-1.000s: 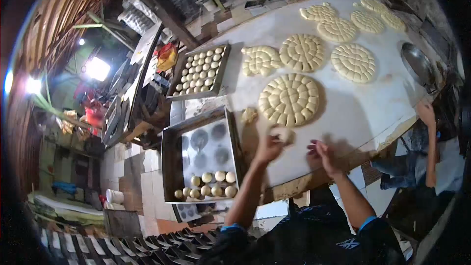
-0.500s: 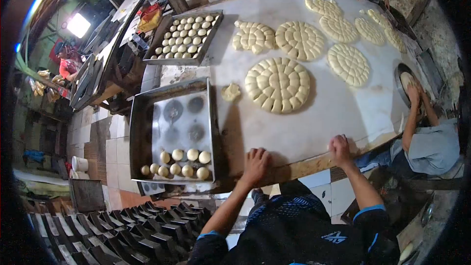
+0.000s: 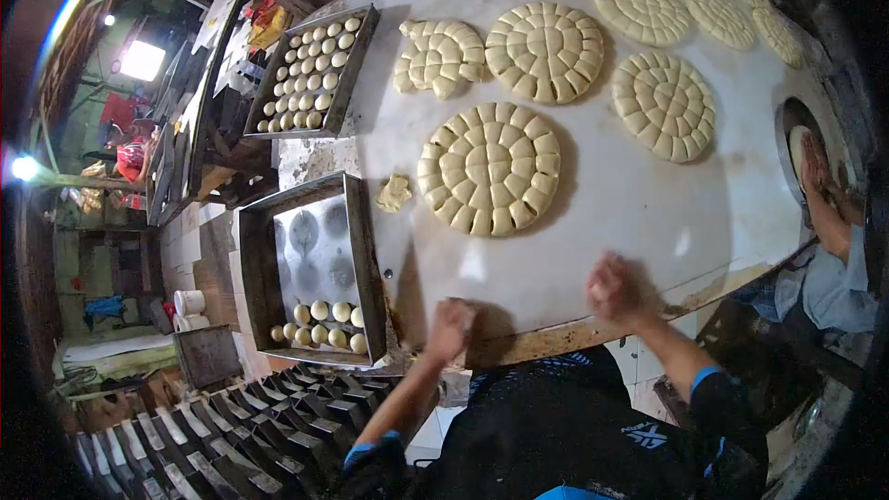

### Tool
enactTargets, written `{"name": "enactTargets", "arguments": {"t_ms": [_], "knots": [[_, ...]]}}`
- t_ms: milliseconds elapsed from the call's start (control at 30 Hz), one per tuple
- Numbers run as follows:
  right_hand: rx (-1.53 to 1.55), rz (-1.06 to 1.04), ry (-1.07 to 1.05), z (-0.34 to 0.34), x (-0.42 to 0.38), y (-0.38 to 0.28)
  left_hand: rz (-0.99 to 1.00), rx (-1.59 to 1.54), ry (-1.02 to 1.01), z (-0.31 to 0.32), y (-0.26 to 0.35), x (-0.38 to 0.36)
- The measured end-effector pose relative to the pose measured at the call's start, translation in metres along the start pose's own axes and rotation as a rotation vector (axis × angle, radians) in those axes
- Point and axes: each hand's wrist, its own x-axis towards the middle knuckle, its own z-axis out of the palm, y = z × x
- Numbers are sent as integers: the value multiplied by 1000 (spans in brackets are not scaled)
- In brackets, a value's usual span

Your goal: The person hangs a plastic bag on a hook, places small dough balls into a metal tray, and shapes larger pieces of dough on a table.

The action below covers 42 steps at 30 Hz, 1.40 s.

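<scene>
My left hand (image 3: 451,330) is at the table's front edge, right of the near metal tray (image 3: 369,264); its fingers look curled, but blur hides whether they hold anything. Over the table (image 3: 667,231) near its front edge is my right hand (image 3: 611,287), fingers curled and blurred, contents unclear. In front of both hands lies a large round of cut dough (image 3: 489,168), with a small flat dough scrap (image 3: 394,193) to its left. Several dough balls (image 3: 319,310) sit in the near part of that tray.
Farther back lie more cut dough rounds (image 3: 544,53) and a second tray (image 3: 364,60) full of dough balls. At right, a co-worker's hands (image 3: 817,167) press dough in a round pan. Stacked metal moulds (image 3: 213,435) stand at lower left. Another person (image 3: 132,156) is at far left.
My view has shifted and turned. My right hand has lifted away from the table edge, inward over the tabletop. My left hand has moved slightly left, nearer the tray.
</scene>
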Motion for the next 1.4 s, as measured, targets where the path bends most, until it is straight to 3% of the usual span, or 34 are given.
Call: {"name": "enactTargets", "arguments": {"t_ms": [100,167,233,267,300,367,400,467,500,567,600,667,733,767,800,833,900,967,1000,1033,1067,1100,1167,1200,1267,1333,1400], "knots": [[-51,157,149,-17,65,35,-157,260,266,-26,-37,36],[-35,201,287,2,103,28,-205,54,290,-19,-25,76],[-15,252,150,21,110,6,-312,-81,276,9,-13,92],[5,185,120,23,97,-1,-243,-63,332,22,-2,70],[28,120,89,24,84,-9,-315,-44,53,57,-28,29],[7,-33,57,18,58,-9,-277,-280,47,47,-14,-17],[36,14,45,4,51,6,-459,-652,139,38,-20,-27],[-8,116,68,-19,49,39,-158,-84,48,-17,-45,-21],[-84,167,111,-19,65,49,-116,151,173,-15,-65,-13],[-238,275,194,-11,100,58,-331,66,368,-41,-56,38],[-230,247,174,1,115,52,-218,99,459,-27,-67,54],[-203,528,475,28,135,36,-338,-126,298,-15,-52,78],[-192,544,441,52,125,23,-412,-329,370,-7,-21,73],[-180,587,421,57,116,14,-349,-419,290,3,-18,59],[-180,509,338,50,104,-4,-375,-571,83,11,-15,39],[-181,431,259,41,93,-23,-110,-289,264,41,-15,2],[-176,392,129,22,72,-23,-103,-350,-2,-12,-16,-40],[-36,934,-156,-11,57,9,-220,-565,-237,-52,-41,-72],[-45,920,-161,-14,68,-8,-260,-700,-152,-92,-47,-83],[199,1191,-74,-15,81,-22,-295,-825,-65,-134,-58,-94],[459,1446,18,-12,97,-35,-202,-679,179,-160,-81,-109],[521,1252,21,8,115,-51,-230,-681,259,-198,-108,-124],[689,945,82,64,173,-138,-291,-263,511,-222,-198,-163],[760,618,-44,84,213,-210,-605,-106,449,-256,-214,-176],[684,240,-323,115,285,-323,-645,-36,509,-269,-284,-207],[685,-159,-263,153,331,-411,-700,5,499,-270,-316,-228],[640,-505,-127,206,362,-470,-731,19,326,-268,-332,-237]]}}
